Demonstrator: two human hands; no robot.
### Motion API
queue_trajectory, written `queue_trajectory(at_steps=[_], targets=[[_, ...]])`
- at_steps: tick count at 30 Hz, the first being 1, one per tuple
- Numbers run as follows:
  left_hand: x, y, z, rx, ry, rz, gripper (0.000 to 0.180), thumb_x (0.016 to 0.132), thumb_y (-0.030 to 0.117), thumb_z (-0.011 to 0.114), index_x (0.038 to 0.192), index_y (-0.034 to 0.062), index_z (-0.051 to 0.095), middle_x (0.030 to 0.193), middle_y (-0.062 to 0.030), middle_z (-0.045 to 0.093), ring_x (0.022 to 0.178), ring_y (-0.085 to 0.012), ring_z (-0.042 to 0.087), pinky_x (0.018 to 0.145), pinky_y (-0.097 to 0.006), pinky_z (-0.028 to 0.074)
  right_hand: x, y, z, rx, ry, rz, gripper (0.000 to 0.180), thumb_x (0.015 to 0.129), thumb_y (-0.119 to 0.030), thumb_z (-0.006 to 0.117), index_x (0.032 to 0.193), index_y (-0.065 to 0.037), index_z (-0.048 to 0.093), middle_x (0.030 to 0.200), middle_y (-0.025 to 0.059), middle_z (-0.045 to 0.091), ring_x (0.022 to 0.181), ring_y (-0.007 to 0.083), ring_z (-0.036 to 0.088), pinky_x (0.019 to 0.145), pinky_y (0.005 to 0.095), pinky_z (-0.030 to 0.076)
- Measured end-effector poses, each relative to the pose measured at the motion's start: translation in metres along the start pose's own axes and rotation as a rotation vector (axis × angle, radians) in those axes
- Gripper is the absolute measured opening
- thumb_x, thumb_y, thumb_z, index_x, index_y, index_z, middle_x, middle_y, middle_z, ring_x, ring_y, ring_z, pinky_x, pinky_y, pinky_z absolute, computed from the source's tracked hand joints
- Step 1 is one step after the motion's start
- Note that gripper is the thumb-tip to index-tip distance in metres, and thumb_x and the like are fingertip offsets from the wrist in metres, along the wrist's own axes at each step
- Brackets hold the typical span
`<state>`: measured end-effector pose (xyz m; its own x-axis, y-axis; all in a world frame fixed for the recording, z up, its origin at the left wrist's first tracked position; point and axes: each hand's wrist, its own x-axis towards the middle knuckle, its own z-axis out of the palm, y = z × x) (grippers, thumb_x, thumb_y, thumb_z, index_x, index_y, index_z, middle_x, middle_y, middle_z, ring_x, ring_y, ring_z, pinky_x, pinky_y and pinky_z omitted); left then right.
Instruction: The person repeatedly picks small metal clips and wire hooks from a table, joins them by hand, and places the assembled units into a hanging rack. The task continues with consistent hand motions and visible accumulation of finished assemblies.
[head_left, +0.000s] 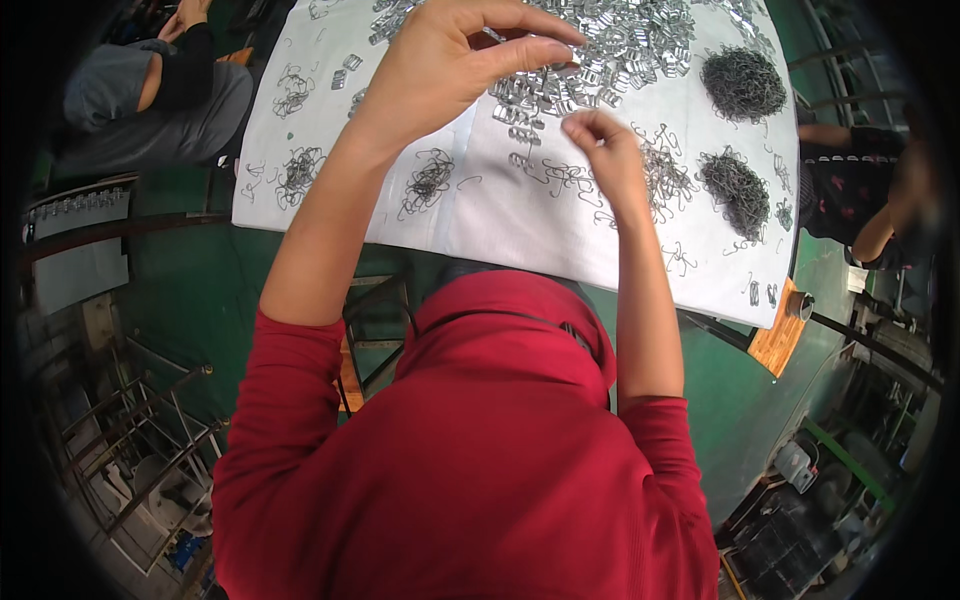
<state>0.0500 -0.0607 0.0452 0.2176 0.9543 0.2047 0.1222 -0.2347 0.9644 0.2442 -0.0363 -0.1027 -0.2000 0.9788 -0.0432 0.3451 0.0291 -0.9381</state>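
Observation:
My left hand (440,70) reaches over the white table, its thumb and forefinger brought together at the edge of a heap of small silvery metal clips (640,45). Whatever lies between those fingertips is too small to make out. Lower and to the right, my right hand (612,150) has its fingers curled in a pinch; its hold, if any, is hidden. Between the hands, a short row of clips (524,134) runs toward me. Thin wire hooks (568,178) lie loose just left of my right hand, and more hooks (665,180) are scattered on its other side.
Two dense dark mounds of wire hooks (743,84) (736,192) sit at the table's right. Smaller hook clusters (430,183) (298,176) lie on the left. A person (165,110) sits at the far left, another (850,195) at the right. A wooden stool (778,345) stands by the right corner.

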Motion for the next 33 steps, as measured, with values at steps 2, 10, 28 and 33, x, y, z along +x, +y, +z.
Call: queue_trajectory(at_steps=[2, 10, 28, 33], targets=[[0.002, -0.009, -0.005, 0.035, -0.004, 0.049, 0.017, 0.081, 0.004, 0.061, 0.097, 0.0003, 0.066, 0.078, -0.0037, 0.062, 0.067, -0.0062, 0.056, 0.06, -0.018, 0.043, -0.004, 0.047, 0.018, -0.378, -0.081, -0.001, 0.017, 0.075, -0.019, 0.064, 0.079, -0.002, 0.065, 0.083, 0.0095, 0.063, 0.072, 0.0213, 0.061, 0.067, 0.0345, 0.047], [-0.008, -0.014, -0.02, 0.354, 0.044, 0.115, 0.021, 0.085, 0.008, 0.056, 0.104, 0.0038, 0.064, 0.082, 0.0002, 0.056, 0.073, -0.0063, 0.049, 0.066, -0.019, 0.039, -0.02, 0.083, 0.064, -0.949, -0.083, -0.231, 0.016, 0.078, -0.015, 0.059, 0.085, -0.001, 0.058, 0.077, 0.0133, 0.06, 0.07, 0.0245, 0.059, 0.067, 0.0356, 0.047], [-0.011, 0.007, 0.002, 0.108, 0.238, 0.088, 0.017, 0.082, 0.006, 0.06, 0.098, 0.0003, 0.064, 0.088, -0.004, 0.064, 0.078, -0.0078, 0.057, 0.07, -0.021, 0.046, -0.01, -0.152, -0.014, 0.389, 0.112, -0.359, 0.009, 0.08, -0.006, 0.062, 0.083, 0.002, 0.062, 0.092, 0.0045, 0.052, 0.077, 0.0115, 0.053, 0.065, 0.0225, 0.043], [-0.004, 0.002, 0.004, 0.063, 0.204, 0.04, 0.018, 0.082, 0.007, 0.06, 0.099, 0.0001, 0.064, 0.089, -0.0044, 0.065, 0.079, -0.0078, 0.058, 0.07, -0.021, 0.047, 0.001, -0.144, -0.018, 0.633, -0.017, -0.341, 0.007, 0.081, -0.005, 0.06, 0.085, 0.001, 0.061, 0.098, 0.0044, 0.05, 0.079, 0.0118, 0.052, 0.067, 0.0239, 0.044]])
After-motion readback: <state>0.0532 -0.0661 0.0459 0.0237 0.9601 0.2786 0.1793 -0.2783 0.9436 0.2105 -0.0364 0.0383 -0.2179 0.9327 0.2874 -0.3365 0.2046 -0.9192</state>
